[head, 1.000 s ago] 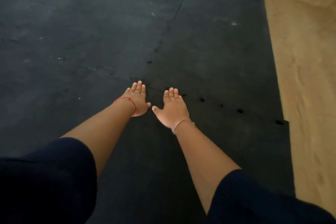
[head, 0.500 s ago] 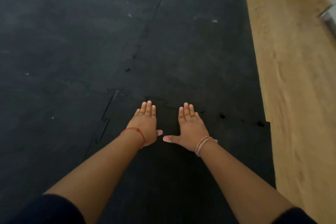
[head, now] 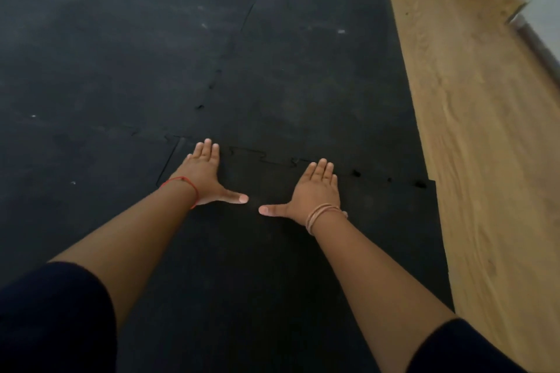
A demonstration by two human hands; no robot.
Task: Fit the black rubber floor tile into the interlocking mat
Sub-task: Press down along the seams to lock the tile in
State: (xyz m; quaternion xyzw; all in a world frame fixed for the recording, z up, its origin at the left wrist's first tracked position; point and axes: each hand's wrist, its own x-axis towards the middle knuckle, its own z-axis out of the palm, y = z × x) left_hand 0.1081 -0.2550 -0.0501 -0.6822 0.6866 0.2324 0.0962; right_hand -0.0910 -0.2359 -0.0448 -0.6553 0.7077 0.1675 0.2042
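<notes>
From the head camera (the only view you have), both your hands lie flat and spread on the black rubber floor tile [head: 272, 251], gripping nothing: the left hand [head: 203, 174] sits near the tile's far left corner, the right hand [head: 315, 194] further right along the same far edge, thumbs pointing toward each other but apart. The palms-down placement looks like pressing, since that is where the toothed far seam [head: 263, 157] meets the interlocking mat [head: 151, 54], and weight there should seat the tabs.

The tile lies on the floor in front of you, its far edge against the mat and its left edge [head: 168, 165] beside another mat piece, where a thin dark gap shows. Right of your right hand, the seam shows 3 or so dark holes [head: 356, 173], so the tabs there seem not fully home. The tile's right edge juts slightly past the mat's edge onto the wooden floor [head: 485, 160], which hints at a small sideways offset.

There are no containers here, and nothing is held inside anything. You would likely want to work your pressure rightward along the seam.
</notes>
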